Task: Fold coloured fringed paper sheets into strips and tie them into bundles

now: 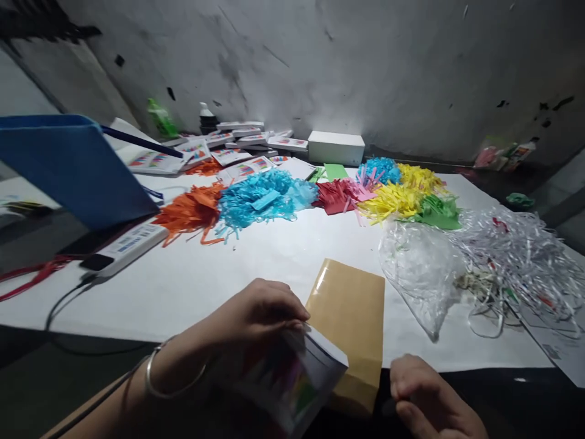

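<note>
My left hand [269,308], with a silver bangle at the wrist, pinches the top edge of a thin white box [315,360] printed with colourful tassels. The box is tilted at the table's front edge, and its lower part is dark and blurred. Partly behind it lies a flat brown paper piece [350,305] with a glossy patch at its upper left corner; its near end hangs past the edge. To the right of the brown piece, my right hand [432,399] is closed, fingers curled against the thumb, apart from the box. Whatever its fingers hold, if anything, is hidden.
Orange [189,213], blue [265,198], red [336,195], yellow [393,201] and green tassels [436,210] line the table. A clear plastic bag [420,262] and white strips [521,256] lie right. Printed boxes [247,137] are stacked behind. A blue bin [68,164] and power strip [128,244] stand left.
</note>
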Motion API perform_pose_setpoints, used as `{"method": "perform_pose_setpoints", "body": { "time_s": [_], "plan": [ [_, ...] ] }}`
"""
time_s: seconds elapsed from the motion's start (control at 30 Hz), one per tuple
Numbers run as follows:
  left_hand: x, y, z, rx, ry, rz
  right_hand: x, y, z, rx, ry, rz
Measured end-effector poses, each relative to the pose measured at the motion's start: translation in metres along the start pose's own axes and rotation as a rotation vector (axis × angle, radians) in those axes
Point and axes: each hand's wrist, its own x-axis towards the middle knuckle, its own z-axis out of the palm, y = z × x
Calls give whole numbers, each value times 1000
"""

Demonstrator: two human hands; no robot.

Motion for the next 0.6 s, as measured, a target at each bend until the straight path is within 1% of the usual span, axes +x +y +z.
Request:
{"method": "perform_pose_setpoints", "body": {
  "time_s": [0.07,0.17,0.23,0.33,0.43,0.6],
  "plan": [
    [-8,10,4,22,48,20,19,-12,22,-4,-72,103],
    [-19,18,9,36,113,15,44,-23,54,-48,-195,259],
    [-25,20,8,53,156,11,55,-26,71,-23,-238,315],
    [-33,21,4,63,183,14,61,-26,89,21,-246,330],
    [-39,23,3,65,205,8,59,-25,99,24,-223,345],
    [-42,23,13,68,238,-31,52,-16,113,-102,-161,319]
  ]
}}
